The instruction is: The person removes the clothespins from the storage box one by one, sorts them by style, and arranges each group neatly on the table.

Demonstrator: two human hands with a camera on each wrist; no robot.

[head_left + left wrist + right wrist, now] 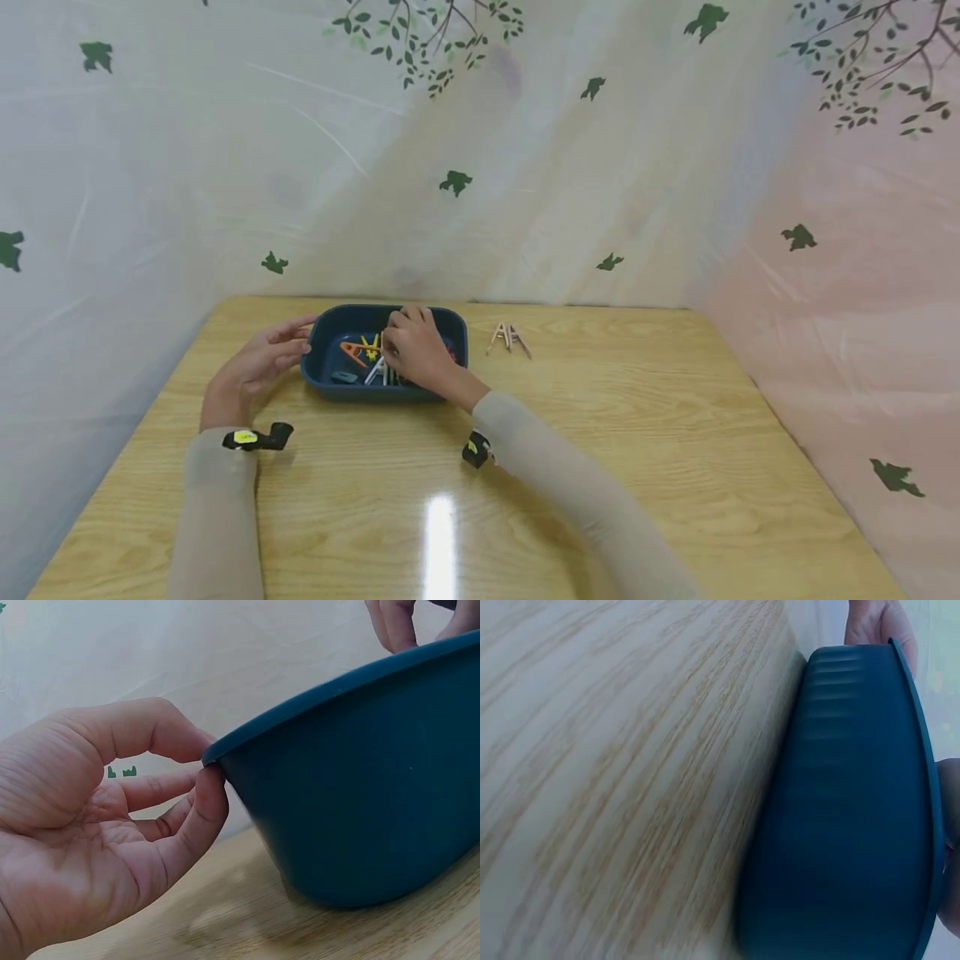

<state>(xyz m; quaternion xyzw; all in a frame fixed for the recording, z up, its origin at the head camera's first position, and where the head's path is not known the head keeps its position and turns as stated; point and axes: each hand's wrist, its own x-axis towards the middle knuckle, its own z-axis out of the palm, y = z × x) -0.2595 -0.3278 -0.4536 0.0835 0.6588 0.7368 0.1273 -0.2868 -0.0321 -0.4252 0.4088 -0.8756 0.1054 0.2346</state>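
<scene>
The rim of the blue tub (378, 395), set on the table (352, 492), is pinched at its left end by the left hand (258, 362). The right hand (420, 350) is lowered into the tub over loose clothespins (364, 346), several being covered by it; whether anything is grasped by its fingers cannot be told, as their tips are hidden. In the right wrist view they are cut off. Beyond the tub's right end, pale pegs (509, 337) are seen, too small to be made out well.
</scene>
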